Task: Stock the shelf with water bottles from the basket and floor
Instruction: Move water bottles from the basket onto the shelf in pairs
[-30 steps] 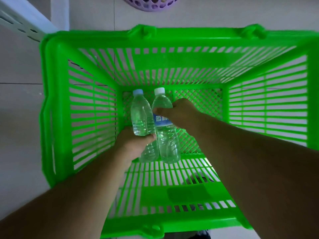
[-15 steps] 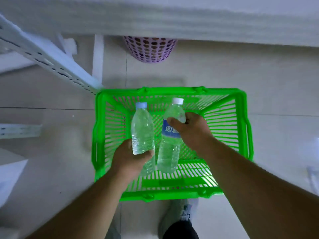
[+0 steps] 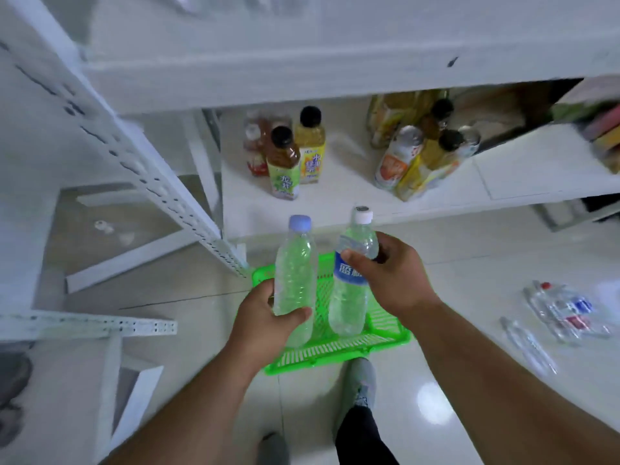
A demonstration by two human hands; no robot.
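White shelf (image 3: 335, 203) unit fills the upper frame; its lower board carries tea and juice bottles (image 3: 295, 156) in two clusters, left and right. Tiled floor (image 3: 469, 380) below. Green basket (image 3: 335, 354) sits on the floor just in front of the shelf, partly hidden by the arms.

Left hand (image 3: 268, 317): fingers and thumb wrapped round the lower body of an unlabelled water bottle (image 3: 295, 273), pale blue cap, held upright above the basket.

Right hand (image 3: 392, 276): thumb and fingers clamped round the upper body of a blue-labelled water bottle (image 3: 350, 297), white cap, upright, just beside the first bottle, not touching as far as seen.

More water bottles (image 3: 567, 310) lie on the floor to the right, well apart from the basket; blurred. One shoe (image 3: 362, 384) visible near the basket's close edge.
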